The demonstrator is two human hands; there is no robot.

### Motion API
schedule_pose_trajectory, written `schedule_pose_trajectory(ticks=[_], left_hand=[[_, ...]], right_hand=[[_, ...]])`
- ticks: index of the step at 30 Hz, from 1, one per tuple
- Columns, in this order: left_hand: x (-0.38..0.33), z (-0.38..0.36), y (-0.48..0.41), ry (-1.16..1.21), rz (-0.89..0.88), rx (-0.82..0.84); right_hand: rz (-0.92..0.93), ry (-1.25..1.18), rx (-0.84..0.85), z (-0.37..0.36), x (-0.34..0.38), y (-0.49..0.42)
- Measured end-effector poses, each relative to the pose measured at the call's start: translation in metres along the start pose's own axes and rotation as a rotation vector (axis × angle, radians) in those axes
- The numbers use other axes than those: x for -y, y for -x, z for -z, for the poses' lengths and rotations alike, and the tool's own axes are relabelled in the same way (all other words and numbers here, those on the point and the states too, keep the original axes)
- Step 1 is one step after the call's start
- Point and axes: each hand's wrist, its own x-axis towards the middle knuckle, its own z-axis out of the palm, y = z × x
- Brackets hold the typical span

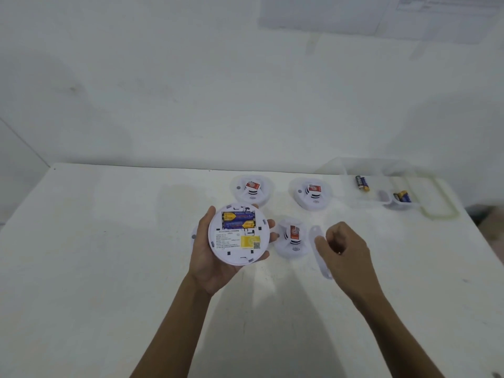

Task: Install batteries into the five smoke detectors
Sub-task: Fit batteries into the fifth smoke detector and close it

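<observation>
My left hand (210,257) grips a white round smoke detector (238,236) with its back facing up. Two blue and yellow batteries (239,219) sit in its open compartment. To the right, my right hand (343,246) holds a white round cover plate (317,249) by its edge, tilted on its side above the table. Three more detectors stand face up on the table: one (292,238) between my hands, one (252,190) at the back, one (311,193) to its right. A further white piece (194,236) peeks out behind my left hand.
A clear plastic tray (381,184) stands at the table's far right with loose batteries in it: some (362,183) on the left, some (402,197) in a small compartment. The white table (109,255) ends at a white wall behind.
</observation>
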Motion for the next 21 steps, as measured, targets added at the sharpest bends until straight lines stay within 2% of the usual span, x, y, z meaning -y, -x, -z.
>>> schedule_pose_trajectory(ticks=[5,7,13,16,21], left_hand=[[0.002,0.000,-0.001,-0.005,-0.009,0.066],[0.002,0.000,0.000,-0.008,0.001,0.078],[0.003,0.000,0.003,-0.019,0.011,0.073],[0.003,-0.002,0.006,-0.007,0.014,0.078],[0.007,-0.006,0.005,-0.015,-0.006,0.053]], right_hand=[[-0.098,0.450,0.025,-0.014,-0.046,0.008],[-0.130,0.551,0.049,-0.018,-0.056,0.013],[-0.187,0.463,0.156,-0.027,-0.073,0.017],[-0.184,0.458,0.153,-0.028,-0.077,0.017],[0.003,0.280,0.047,-0.021,-0.041,0.013]])
